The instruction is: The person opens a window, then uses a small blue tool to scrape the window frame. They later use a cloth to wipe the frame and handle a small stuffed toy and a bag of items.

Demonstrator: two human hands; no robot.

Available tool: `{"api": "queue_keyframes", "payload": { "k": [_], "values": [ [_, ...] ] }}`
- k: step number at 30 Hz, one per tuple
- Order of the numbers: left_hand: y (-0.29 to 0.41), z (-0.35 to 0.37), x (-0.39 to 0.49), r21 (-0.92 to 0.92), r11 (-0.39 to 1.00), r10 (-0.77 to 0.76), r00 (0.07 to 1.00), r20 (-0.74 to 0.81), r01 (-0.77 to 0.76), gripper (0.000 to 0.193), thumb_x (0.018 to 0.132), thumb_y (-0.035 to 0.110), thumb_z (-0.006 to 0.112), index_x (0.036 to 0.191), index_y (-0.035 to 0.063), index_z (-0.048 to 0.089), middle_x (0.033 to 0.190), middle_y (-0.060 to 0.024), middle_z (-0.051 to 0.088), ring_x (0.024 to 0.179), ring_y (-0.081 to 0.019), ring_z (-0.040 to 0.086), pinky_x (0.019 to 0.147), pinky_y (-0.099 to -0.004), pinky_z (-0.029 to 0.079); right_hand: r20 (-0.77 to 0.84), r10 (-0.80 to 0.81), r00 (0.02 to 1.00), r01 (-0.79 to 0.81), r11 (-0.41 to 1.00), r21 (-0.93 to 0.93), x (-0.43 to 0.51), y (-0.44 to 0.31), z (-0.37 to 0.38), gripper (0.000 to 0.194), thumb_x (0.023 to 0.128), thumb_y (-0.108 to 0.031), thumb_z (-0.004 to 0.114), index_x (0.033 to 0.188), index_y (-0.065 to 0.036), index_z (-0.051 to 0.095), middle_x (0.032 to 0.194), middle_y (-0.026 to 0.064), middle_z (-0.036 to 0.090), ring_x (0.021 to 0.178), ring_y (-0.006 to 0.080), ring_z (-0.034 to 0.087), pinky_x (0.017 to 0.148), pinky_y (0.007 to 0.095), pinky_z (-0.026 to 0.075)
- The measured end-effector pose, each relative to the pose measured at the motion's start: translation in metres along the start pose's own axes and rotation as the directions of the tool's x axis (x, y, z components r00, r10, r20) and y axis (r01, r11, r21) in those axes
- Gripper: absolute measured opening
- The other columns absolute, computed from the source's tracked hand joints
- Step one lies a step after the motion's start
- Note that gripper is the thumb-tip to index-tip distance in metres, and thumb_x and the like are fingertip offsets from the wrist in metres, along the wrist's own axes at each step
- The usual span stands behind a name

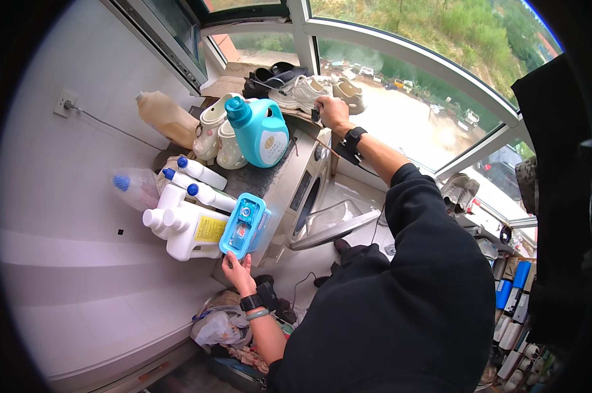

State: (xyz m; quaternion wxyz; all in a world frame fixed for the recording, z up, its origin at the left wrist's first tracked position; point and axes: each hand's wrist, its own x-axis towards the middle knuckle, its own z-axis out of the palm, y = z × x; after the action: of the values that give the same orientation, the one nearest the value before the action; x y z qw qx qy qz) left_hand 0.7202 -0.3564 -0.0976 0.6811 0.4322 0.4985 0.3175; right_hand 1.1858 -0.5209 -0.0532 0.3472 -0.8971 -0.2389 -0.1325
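At the near end of a light-blue plastic box (253, 201), my left hand (238, 272) has its fingers and thumb on the rim. Small blue wrapped packets (246, 212) lie inside that box, which stands on top of a front-loading washing machine (282, 196). My right hand (333, 112) is over the machine's far side, fingers curled, just in front of white sneakers (309, 91) and beige clogs (349, 94). A small dark thing (315, 115) shows at its fingertips; whether it is gripped cannot be told. A turquoise detergent jug (262, 135) stands upright between my hands.
White bottles with blue caps (202, 172) and white jugs (193, 231) crowd the machine's wall side, near white clogs (210, 127). The machine's round door (337, 221) hangs open. Bags and cloth (227, 326) lie below. Windows (404, 64) line the far side.
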Motion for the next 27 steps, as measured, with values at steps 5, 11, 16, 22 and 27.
{"api": "queue_keyframes", "payload": {
  "k": [5,11,16,22,27],
  "values": [
    [-0.003,0.009,-0.020,-0.022,1.000,-0.012,0.997,-0.075,0.010,0.048,0.096,0.034,0.055,0.127,0.0014,0.038,0.116,-0.0221,0.051,0.092,-0.0278,0.061,0.079,-0.0340,0.055,-0.084,-0.161,0.983,0.151,0.982,-0.114,0.018,-0.005,0.025,0.012,0.076,-0.013,0.057,0.074,-0.012,0.068,0.071,0.0167,0.065,0.070,0.0335,0.065,0.062,0.0455,0.050],
    [-0.010,0.019,-0.027,-0.005,0.999,0.036,0.996,-0.086,-0.036,0.046,0.098,0.033,0.050,0.127,-0.0022,0.041,0.115,-0.0236,0.055,0.096,-0.0256,0.061,0.084,-0.0310,0.053,-0.076,-0.274,0.959,0.239,0.923,-0.302,0.021,0.005,0.048,0.012,0.076,-0.014,0.056,0.069,-0.011,0.066,0.074,0.0114,0.067,0.077,0.0289,0.066,0.069,0.0407,0.049],
    [-0.010,0.014,-0.024,-0.004,1.000,0.021,0.999,-0.043,-0.021,0.042,0.098,0.030,0.050,0.125,-0.0021,0.041,0.111,-0.0230,0.056,0.096,-0.0254,0.062,0.084,-0.0314,0.053,-0.027,-0.246,0.969,0.232,0.940,-0.249,0.014,0.013,0.053,0.011,0.078,-0.015,0.056,0.074,-0.011,0.066,0.074,0.0114,0.067,0.081,0.0279,0.066,0.071,0.0409,0.051],
    [-0.009,0.015,-0.025,-0.003,0.999,0.039,0.999,-0.032,-0.039,0.042,0.098,0.029,0.051,0.125,-0.0012,0.040,0.109,-0.0215,0.058,0.097,-0.0252,0.061,0.087,-0.0331,0.053,-0.158,-0.229,0.961,0.217,0.972,-0.085,-0.002,-0.004,0.027,0.010,0.080,-0.015,0.060,0.076,-0.007,0.062,0.074,0.0112,0.065,0.075,0.0295,0.064,0.068,0.0416,0.050],
    [-0.007,0.015,-0.028,0.013,1.000,0.020,0.999,-0.040,-0.020,0.045,0.097,0.031,0.053,0.125,-0.0009,0.040,0.111,-0.0229,0.058,0.097,-0.0246,0.061,0.086,-0.0313,0.052,-0.258,-0.240,0.936,0.308,0.914,0.266,-0.051,-0.044,0.004,0.008,0.081,-0.014,0.065,0.083,-0.006,0.065,0.079,0.0125,0.066,0.077,0.0309,0.065,0.066,0.0390,0.052]
  ]
}}
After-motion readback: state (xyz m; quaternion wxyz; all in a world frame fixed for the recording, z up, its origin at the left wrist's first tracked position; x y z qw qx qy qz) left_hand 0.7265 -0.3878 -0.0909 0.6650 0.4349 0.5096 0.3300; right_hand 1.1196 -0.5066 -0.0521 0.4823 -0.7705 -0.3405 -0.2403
